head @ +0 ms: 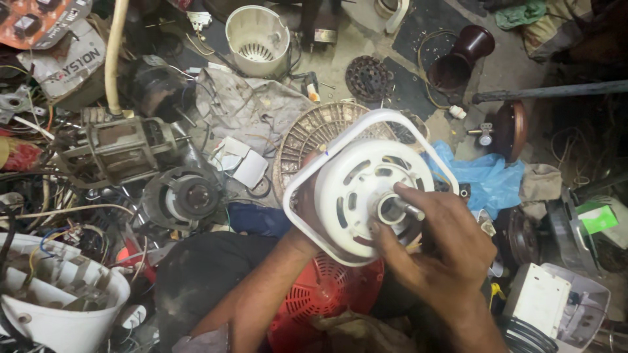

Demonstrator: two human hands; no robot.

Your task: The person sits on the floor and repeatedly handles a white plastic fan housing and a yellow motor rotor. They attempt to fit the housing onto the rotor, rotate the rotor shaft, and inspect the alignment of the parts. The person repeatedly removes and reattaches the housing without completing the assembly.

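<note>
Right fingers: the right hand (439,245) had thumb and forefinger closed around the short metal shaft (407,209) sticking out of the hub, the other fingers curled just below it.
Left fingers: mostly hidden; the left hand (302,210) reached behind the housing, gripping its left edge, though how the fingertips sat I could not tell.
Held piece: a white plastic fan motor housing (356,189), round with curved slots, set in a rounded square white frame, was held up at centre scene, its face tilted toward the camera.
Just beneath: a red plastic grille (314,294) lay near, partly covered by both forearms.
Behind it: a beige ribbed round disc (307,140) showed past the housing's far left edge.
Right side: a crumpled blue plastic bag (481,176) lay just beside the housing.
Left side: a dark round motor (183,196) rested on the floor, and farther left sat a bare grey motor block with windings (118,147).
Far: a cream plastic cylinder with a slotted bottom (257,39) stood upright, well apart from the hands.
Near left: a white plastic tub holding wires (59,307) sat at the corner.
</note>
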